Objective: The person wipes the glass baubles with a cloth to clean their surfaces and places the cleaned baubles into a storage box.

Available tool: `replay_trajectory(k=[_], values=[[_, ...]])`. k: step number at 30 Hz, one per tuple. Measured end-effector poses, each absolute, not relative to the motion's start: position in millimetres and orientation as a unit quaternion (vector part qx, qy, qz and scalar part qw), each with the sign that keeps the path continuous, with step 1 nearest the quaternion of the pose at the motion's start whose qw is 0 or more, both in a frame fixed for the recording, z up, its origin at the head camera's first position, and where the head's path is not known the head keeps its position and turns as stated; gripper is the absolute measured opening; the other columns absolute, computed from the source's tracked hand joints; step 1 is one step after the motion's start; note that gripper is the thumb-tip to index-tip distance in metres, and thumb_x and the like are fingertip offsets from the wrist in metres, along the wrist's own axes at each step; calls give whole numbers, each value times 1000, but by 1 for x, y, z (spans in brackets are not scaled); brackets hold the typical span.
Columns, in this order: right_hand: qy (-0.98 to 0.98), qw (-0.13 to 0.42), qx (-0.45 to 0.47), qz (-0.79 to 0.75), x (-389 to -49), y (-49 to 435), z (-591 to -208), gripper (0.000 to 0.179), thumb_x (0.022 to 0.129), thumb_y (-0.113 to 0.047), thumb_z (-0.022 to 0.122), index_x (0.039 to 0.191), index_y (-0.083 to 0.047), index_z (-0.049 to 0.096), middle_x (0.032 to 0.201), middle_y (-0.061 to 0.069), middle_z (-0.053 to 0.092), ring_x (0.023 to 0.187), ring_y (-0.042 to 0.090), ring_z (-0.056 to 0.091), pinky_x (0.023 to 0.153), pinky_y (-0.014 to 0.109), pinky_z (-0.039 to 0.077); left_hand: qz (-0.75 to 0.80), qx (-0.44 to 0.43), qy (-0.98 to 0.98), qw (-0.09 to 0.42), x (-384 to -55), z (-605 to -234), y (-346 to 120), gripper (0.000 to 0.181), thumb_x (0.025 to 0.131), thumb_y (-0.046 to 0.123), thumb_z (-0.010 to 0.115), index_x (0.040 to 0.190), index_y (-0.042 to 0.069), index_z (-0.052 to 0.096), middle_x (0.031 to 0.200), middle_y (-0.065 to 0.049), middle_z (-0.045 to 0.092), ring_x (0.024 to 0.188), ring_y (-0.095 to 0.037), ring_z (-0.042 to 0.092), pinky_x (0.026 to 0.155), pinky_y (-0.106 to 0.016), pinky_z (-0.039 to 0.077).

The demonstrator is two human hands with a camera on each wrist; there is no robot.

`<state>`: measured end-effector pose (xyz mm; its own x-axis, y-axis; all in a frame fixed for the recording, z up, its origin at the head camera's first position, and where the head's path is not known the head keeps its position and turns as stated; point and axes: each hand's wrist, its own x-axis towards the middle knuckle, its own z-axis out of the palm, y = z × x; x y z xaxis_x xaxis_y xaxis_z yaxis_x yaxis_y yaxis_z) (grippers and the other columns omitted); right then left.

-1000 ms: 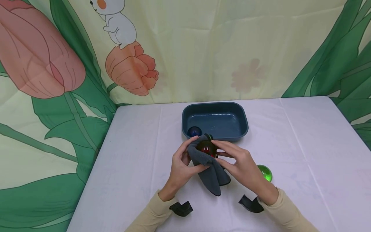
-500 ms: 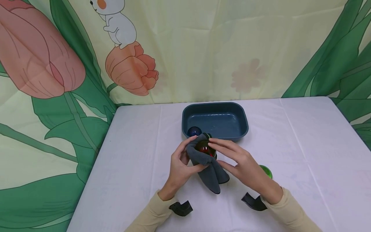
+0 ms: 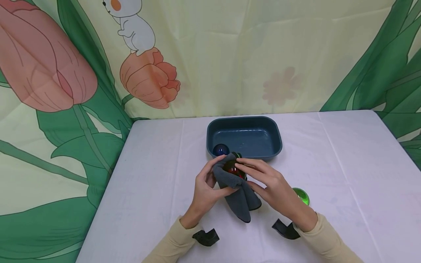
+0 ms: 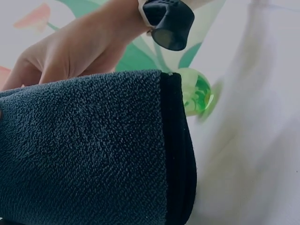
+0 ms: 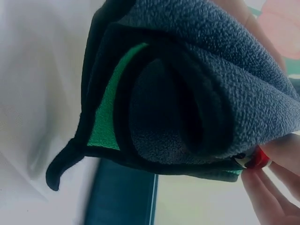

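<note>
A dark grey cloth (image 3: 241,202) with black edging is wrapped partly round a red glass ball (image 3: 234,170). My left hand (image 3: 205,190) grips the cloth and ball from the left, thumb on the near side. From the right, my right hand (image 3: 274,184) holds the ball, its fingertips on the exposed top and its thumb lower down by the cloth. In the left wrist view the cloth (image 4: 89,150) hides most of the ball. Only a small part of the red ball (image 5: 258,158) shows between cloth and fingers in the right wrist view, where a green patch of the cloth (image 5: 107,117) is visible.
A dark blue tray (image 3: 251,138) stands beyond the hands, with a blue ball (image 3: 220,149) in its near left corner. A clear green ball (image 3: 302,196) lies on the white tablecloth (image 3: 348,204), partly behind the right forearm. Black camera mounts hang at both wrists.
The right hand's fingers have slid slightly left over the top of the red ball and spread a little. The left hand and cloth stay almost in place.
</note>
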<state>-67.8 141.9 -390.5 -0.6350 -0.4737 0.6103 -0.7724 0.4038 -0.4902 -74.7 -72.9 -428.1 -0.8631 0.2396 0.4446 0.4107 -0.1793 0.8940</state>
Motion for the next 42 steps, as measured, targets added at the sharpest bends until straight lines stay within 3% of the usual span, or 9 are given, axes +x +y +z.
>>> replay_trajectory(k=[5, 11, 19, 25, 29, 34, 36, 42], values=[[-821, 176, 361, 406, -67, 142, -390, 81, 63, 17, 83, 136, -8, 60, 137, 10, 58, 117, 27, 62, 99, 9, 44, -720, -251, -645, 55, -74, -429, -73, 74, 81, 13, 83, 144, 4, 46, 141, -22, 52, 126, -23, 58, 107, -35, 46], [-813, 90, 297, 492, -67, 140, -390, 67, 76, 14, 77, 137, -5, 58, 134, 11, 60, 114, 26, 65, 88, 27, 58, -718, -248, -648, 52, -74, -429, -74, 74, 81, 13, 83, 144, 5, 46, 141, -20, 53, 126, -26, 58, 108, -35, 45], [-816, 31, 250, 521, -68, 140, -387, 61, 82, 8, 74, 139, -4, 56, 135, 16, 60, 117, 31, 63, 88, 33, 58, -717, -258, -645, 64, -75, -428, -74, 73, 81, 10, 82, 144, 3, 45, 139, -22, 53, 127, -24, 58, 108, -36, 44], [-827, 82, 304, 465, -69, 144, -386, 70, 76, 7, 80, 140, -7, 56, 137, 10, 59, 114, 24, 65, 91, 25, 56, -709, -286, -639, 84, -77, -430, -74, 72, 81, 1, 79, 143, -4, 43, 137, -29, 52, 126, -20, 57, 108, -34, 45], [-821, 135, 358, 424, -71, 148, -384, 75, 71, 6, 84, 139, -9, 58, 141, 8, 56, 122, 22, 60, 99, 14, 47, -704, -292, -642, 85, -76, -431, -74, 71, 82, 2, 79, 143, -5, 43, 139, -29, 51, 127, -20, 57, 108, -34, 44], [-801, 152, 418, 401, -72, 150, -384, 54, 86, -10, 77, 137, -9, 60, 142, 9, 55, 127, 22, 53, 104, 13, 43, -709, -279, -642, 78, -75, -431, -74, 70, 84, 8, 79, 143, -3, 44, 139, -27, 51, 127, -22, 57, 107, -34, 45], [-797, 153, 429, 398, -73, 151, -385, 43, 95, -21, 66, 136, -9, 60, 143, 10, 54, 128, 23, 52, 105, 15, 43, -714, -274, -639, 75, -75, -431, -73, 70, 84, 10, 80, 143, -2, 44, 139, -26, 51, 126, -23, 58, 107, -35, 45], [-796, 165, 428, 395, -75, 149, -391, 44, 102, -34, 50, 134, -7, 62, 141, 11, 55, 128, 24, 53, 107, 17, 43, -720, -284, -629, 78, -77, -432, -74, 70, 84, 9, 79, 143, -4, 43, 138, -29, 51, 125, -23, 58, 107, -34, 46]])
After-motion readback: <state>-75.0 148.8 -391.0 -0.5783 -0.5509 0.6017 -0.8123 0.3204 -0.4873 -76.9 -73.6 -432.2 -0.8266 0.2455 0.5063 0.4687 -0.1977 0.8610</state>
